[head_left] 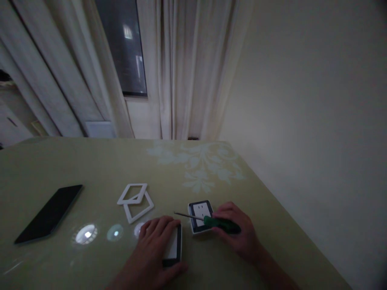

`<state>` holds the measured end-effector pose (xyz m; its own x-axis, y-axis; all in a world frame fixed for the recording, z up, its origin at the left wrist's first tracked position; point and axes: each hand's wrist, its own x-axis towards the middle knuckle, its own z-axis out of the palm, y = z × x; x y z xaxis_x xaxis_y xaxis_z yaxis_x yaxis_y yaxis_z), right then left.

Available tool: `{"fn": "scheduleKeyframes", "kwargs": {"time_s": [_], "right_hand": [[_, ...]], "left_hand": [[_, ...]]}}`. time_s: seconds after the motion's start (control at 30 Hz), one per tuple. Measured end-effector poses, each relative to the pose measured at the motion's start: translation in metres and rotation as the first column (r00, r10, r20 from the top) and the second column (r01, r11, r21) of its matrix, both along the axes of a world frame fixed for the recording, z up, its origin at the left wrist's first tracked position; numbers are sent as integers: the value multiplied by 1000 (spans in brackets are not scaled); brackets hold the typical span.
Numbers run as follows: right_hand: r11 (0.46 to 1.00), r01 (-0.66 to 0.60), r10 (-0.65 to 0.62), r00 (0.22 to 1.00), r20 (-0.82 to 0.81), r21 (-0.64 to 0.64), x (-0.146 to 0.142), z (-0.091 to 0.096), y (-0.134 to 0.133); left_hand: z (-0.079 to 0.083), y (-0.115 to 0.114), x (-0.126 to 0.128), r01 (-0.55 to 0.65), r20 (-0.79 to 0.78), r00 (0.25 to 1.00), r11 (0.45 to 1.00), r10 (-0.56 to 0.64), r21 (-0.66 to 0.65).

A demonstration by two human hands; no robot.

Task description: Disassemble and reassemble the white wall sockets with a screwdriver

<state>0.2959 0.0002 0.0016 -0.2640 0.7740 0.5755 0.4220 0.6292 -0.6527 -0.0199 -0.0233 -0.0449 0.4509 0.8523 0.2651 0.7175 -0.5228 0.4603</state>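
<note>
My right hand (237, 231) is closed around the green handle of a screwdriver (219, 222), its thin metal shaft pointing left. Beneath the shaft lies a wall socket (202, 208) with a white slotted face and a dark border; the tool and my fingers cover part of it. With fingers over its far side and thumb by its near edge, my left hand (154, 245) grips a second wall plate (172, 246), white-faced and dark-edged. Much of that plate is hidden under the hand. The screwdriver tip is in the air just beyond this plate.
Two white square frames (139, 214) overlap on the glossy table (99, 165) left of centre. A black tablet-like slab (50, 213) lies farther left. The table's right edge runs along a pale wall (317, 121). Curtains (187, 72) and a dark window (125, 48) stand behind.
</note>
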Motion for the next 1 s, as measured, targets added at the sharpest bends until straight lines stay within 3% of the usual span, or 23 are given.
{"fn": "scheduleKeyframes", "kwargs": {"time_s": [0.1, 0.17, 0.27, 0.33, 0.4, 0.6, 1.0], "right_hand": [[998, 54, -49, 978, -202, 20, -1, 12, 1], [989, 130, -107, 958, -264, 70, -3, 30, 4], [953, 185, -149, 976, -160, 241, -12, 67, 13], [944, 60, -62, 998, -5, 325, -24, 88, 20], [931, 17, -38, 998, 50, 366, -40, 96, 26], [932, -56, 59, 998, 2, 358, -76, 73, 39], [943, -81, 97, 995, -32, 322, -71, 69, 43]], "left_hand": [[-6, 1, 7, 6, 31, 999, 1000, -6, 0], [-9, 3, 11, 0, 51, 999, 1000, -1, 26], [-8, 5, 13, 3, 56, 998, 999, -6, 43], [-5, 7, 14, 17, 60, 998, 999, -19, 48], [-2, 8, 14, 23, 74, 997, 999, -27, 49], [2, 11, 17, 21, 108, 994, 999, -26, 42], [3, 11, 15, 14, 88, 996, 996, -22, 89]]}}
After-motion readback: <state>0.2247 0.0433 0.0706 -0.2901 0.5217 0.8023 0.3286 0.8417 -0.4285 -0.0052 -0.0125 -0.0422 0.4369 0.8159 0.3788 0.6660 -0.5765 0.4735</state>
